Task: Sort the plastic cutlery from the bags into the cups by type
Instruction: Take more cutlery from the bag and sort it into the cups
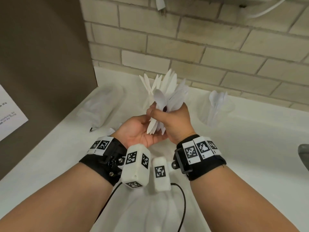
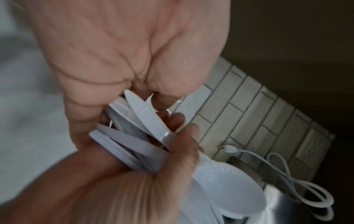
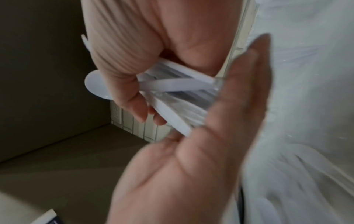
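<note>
My right hand grips a fanned bundle of white plastic cutlery by the handles, above the white counter. Most pieces look like knives; one spoon faces me at the front. My left hand lies palm up under the bundle, its fingers fairly straight and touching the handle ends. In the right wrist view the handles cross between both hands. A clear cup holding spoons stands to the right. Another clear cup sits to the left, its contents unclear.
A clear plastic bag lies on the counter below my wrists. A brown panel closes off the left side, with a paper sheet on it. Tiled wall behind; a grey fixture at the right edge.
</note>
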